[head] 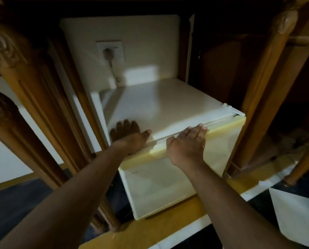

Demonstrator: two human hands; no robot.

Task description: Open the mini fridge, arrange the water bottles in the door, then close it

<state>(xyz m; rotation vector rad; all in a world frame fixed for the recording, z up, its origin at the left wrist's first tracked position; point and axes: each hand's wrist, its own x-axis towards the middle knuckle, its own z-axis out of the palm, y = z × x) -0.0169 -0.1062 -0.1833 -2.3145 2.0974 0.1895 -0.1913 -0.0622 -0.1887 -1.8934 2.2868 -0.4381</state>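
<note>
- Cream-white, boxy metal mini fridge (pixel 168 105) sat low in a recess of a carved brown wooden cabinet (pixel 33 90), its flat top facing the camera.
- Its yellowed cream door (pixel 168 180) looked shut against the body, with a thin seam along the top front edge and a white hinge (pixel 230 109) at the right corner.
- No brand, label or writing could be read on the fridge or door; a small dark mark on the door front was too small to make out.
- The left hand (pixel 130 136) lay flat and spread on the near left corner of the fridge top, palm down, gripping nothing.
- The right hand (pixel 187 142) rested on the door's top edge near the middle, fingers (pixel 198 127) extended over the seam and thumb apart, holding nothing; whether the fingertips hooked the edge could not be told.
- Behind the fridge, a grey plug (pixel 107 53) sat in a white wall socket (pixel 109 52), its cable running down toward the back of the fridge.
- Dark floor with pale and tan bands (pixel 159 229) lay below the door.
</note>
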